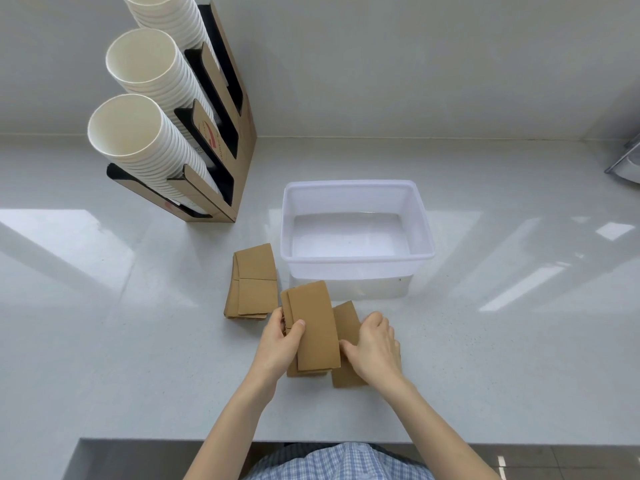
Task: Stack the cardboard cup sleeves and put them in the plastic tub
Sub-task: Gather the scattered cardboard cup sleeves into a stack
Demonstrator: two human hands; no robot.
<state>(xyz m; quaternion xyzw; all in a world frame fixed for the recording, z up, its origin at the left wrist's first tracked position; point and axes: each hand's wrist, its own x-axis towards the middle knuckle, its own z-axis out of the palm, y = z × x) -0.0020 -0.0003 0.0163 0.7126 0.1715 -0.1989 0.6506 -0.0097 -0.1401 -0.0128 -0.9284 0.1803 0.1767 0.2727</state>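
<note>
A stack of flat brown cardboard sleeves (313, 327) is held just above the counter, in front of the translucent plastic tub (356, 261). My left hand (278, 344) grips the stack's left edge, thumb on top. My right hand (375, 344) rests on another flat sleeve (346, 327) lying on the counter beside the stack, fingers curled at its edge. A second pile of sleeves (252, 282) lies on the counter left of the tub. The tub holds nothing.
A cardboard cup dispenser (221, 133) with three slanted columns of white paper cups (145, 129) stands at the back left. A metal object (627, 164) shows at the right edge. The counter's front edge (242, 439) runs near my body.
</note>
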